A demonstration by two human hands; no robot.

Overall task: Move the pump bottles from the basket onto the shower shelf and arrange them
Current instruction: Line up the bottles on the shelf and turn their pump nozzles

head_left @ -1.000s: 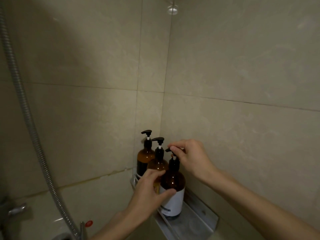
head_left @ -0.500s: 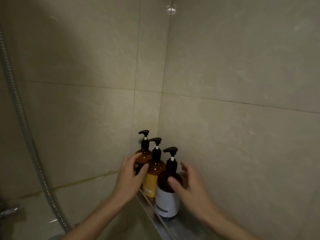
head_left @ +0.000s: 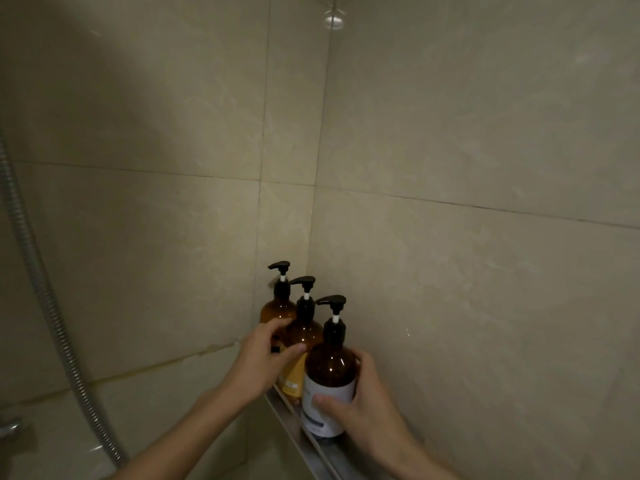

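Note:
Three amber pump bottles with black pumps stand in a row on the metal shower shelf (head_left: 313, 452) in the tiled corner. My right hand (head_left: 363, 407) grips the nearest bottle (head_left: 329, 372), which has a white label, with the thumb across the label and fingers behind. My left hand (head_left: 263, 362) curls around the middle bottle (head_left: 304, 332), which has a yellow label, thumb on its front. The far bottle (head_left: 277, 308) stands behind, its lower part hidden by my left hand. All pump spouts point left. The basket is out of view.
Beige tiled walls meet in a corner just behind the bottles. A ribbed metal shower hose (head_left: 45, 292) hangs down the left side. A bit of chrome tap fitting (head_left: 8, 427) shows at the lower left edge.
My right hand left the nearest bottle's pump head and now wraps that bottle's body. My left hand shifted from the nearest bottle to the middle one. The view has moved closer.

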